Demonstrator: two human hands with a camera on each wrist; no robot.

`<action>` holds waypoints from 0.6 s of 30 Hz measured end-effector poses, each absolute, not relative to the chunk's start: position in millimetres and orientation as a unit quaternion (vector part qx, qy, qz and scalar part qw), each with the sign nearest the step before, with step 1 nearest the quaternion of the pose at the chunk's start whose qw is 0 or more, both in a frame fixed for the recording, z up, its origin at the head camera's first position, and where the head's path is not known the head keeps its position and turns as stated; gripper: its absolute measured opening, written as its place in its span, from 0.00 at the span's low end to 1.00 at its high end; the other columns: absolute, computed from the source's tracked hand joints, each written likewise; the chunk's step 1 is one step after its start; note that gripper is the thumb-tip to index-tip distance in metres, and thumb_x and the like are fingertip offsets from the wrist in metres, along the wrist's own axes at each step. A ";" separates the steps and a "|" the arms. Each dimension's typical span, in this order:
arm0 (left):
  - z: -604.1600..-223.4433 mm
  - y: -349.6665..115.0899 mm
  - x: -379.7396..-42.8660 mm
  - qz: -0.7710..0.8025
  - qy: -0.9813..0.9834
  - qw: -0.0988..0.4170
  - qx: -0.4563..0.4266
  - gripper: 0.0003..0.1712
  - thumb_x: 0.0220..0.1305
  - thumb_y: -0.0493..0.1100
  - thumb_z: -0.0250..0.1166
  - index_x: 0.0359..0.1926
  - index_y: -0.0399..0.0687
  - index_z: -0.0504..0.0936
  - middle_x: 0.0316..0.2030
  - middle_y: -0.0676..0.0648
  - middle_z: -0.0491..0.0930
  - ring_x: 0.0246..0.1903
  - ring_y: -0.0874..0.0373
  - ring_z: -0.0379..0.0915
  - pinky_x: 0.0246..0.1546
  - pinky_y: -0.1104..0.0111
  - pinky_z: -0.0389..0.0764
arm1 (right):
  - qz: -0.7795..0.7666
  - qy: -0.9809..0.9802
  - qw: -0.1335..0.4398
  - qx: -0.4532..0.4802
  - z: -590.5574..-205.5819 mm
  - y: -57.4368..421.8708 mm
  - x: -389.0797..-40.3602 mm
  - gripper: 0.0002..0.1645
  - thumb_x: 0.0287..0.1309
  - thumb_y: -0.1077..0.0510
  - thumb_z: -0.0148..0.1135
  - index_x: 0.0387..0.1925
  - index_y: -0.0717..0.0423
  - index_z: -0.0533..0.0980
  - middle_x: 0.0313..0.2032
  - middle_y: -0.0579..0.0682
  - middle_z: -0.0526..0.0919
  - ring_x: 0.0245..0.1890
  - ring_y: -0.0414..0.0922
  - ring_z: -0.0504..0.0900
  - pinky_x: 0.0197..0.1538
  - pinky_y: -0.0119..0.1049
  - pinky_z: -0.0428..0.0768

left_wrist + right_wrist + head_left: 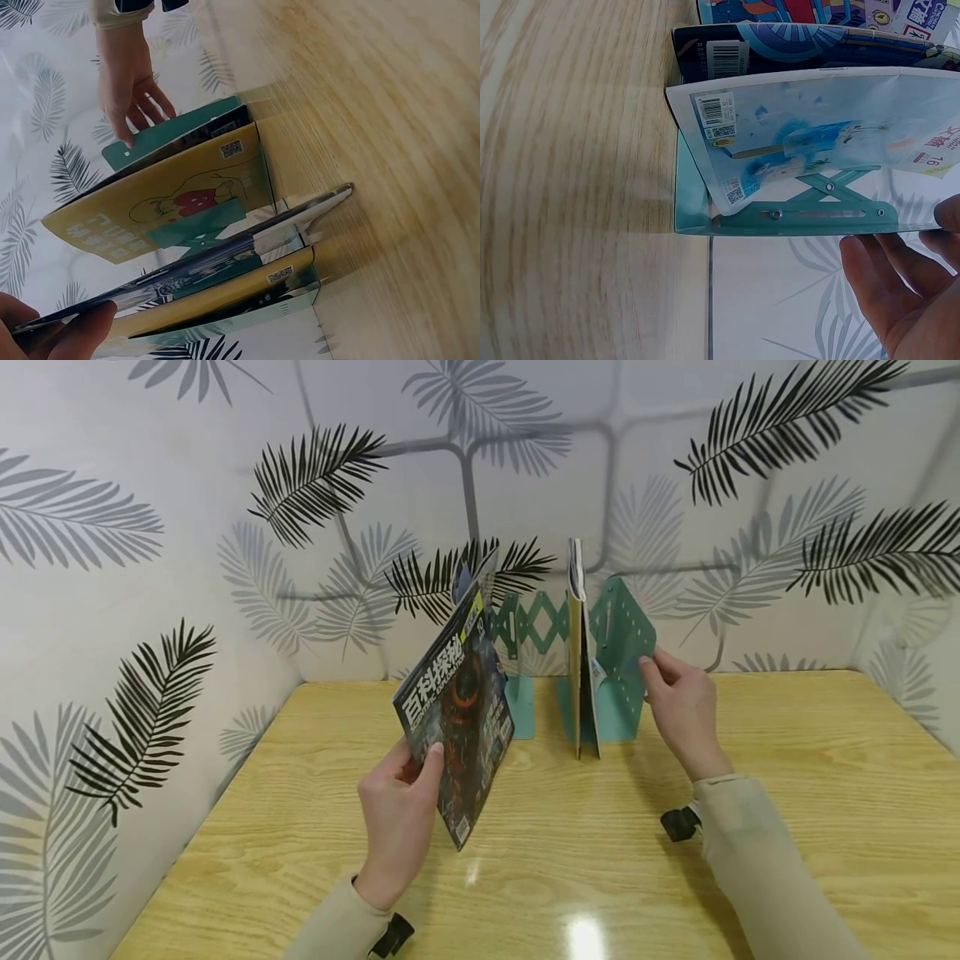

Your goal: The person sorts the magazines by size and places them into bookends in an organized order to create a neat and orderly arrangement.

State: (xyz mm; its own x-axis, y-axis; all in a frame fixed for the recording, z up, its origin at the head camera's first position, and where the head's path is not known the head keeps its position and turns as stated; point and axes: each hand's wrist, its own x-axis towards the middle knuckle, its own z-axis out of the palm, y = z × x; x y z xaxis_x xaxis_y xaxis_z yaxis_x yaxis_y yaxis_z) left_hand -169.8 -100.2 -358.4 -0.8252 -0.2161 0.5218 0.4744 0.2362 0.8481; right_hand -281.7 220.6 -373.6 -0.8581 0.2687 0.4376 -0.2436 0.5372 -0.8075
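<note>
My left hand grips a dark magazine with Chinese title lettering, thumb on its cover and fingers behind. The magazine leans at an angle, its far part at the left side of a green expandable bookend. In the left wrist view, the magazine shows nearly edge-on. My right hand pinches the upright right end plate of the bookend between thumb and fingers. Just inside that plate stand thin books, one with a yellow cover and one with a pale blue-white cover.
Another yellow book stands at the bookend's left end, mostly hidden behind the held magazine in the head view. Everything rests on a glossy wooden table. Leaf-patterned wall covering rises right behind the bookend.
</note>
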 end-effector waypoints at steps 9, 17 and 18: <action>-360.8 -96.0 -182.0 -0.591 -0.750 0.289 -0.076 0.09 0.67 0.37 0.65 0.45 0.41 0.87 0.30 0.42 0.85 0.25 0.49 0.79 0.23 0.74 0.75 | 0.492 -0.830 0.263 0.003 -375.2 220.2 -282.7 0.29 0.71 0.40 0.50 0.65 0.49 0.73 0.53 0.57 0.82 0.42 0.55 0.85 0.33 0.20 0.78; -359.8 -92.0 -189.2 -0.594 -0.745 0.292 -0.083 0.10 0.67 0.37 0.65 0.47 0.43 0.87 0.34 0.43 0.86 0.28 0.50 0.83 0.25 0.71 0.80 | 0.497 -0.826 0.266 0.003 -374.6 220.7 -282.8 0.28 0.71 0.41 0.50 0.65 0.49 0.73 0.53 0.56 0.82 0.43 0.55 0.84 0.33 0.19 0.77; -359.5 -91.4 -189.7 -0.593 -0.744 0.295 -0.087 0.10 0.67 0.38 0.65 0.47 0.43 0.87 0.34 0.43 0.87 0.28 0.51 0.83 0.25 0.71 0.81 | 0.496 -0.826 0.267 0.002 -374.7 220.8 -282.9 0.28 0.71 0.41 0.50 0.65 0.49 0.73 0.53 0.56 0.82 0.42 0.55 0.85 0.33 0.20 0.77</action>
State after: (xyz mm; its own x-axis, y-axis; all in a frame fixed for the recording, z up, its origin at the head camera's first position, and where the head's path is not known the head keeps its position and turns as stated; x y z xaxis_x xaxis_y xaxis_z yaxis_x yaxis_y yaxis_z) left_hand -189.7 -91.4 -359.5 -0.8106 -0.2212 0.5422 0.4790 0.2821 0.8312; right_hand -282.9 220.8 -374.7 -0.8569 0.2622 0.4438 -0.2685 0.5079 -0.8185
